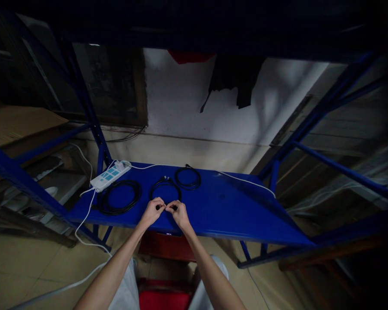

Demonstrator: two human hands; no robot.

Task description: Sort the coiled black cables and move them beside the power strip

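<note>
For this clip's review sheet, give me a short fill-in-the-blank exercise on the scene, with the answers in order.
1. In this view, the white power strip lies toward the ____ end of the blue tabletop.
2. The three coiled cables on it are coloured ____.
3. Of those three, the left hand and right hand are together at the ____ one.

Missing words: left; black; middle.

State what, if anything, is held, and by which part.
Left hand and right hand pinch at the middle black cable coil; anything held is too small to tell.
</note>
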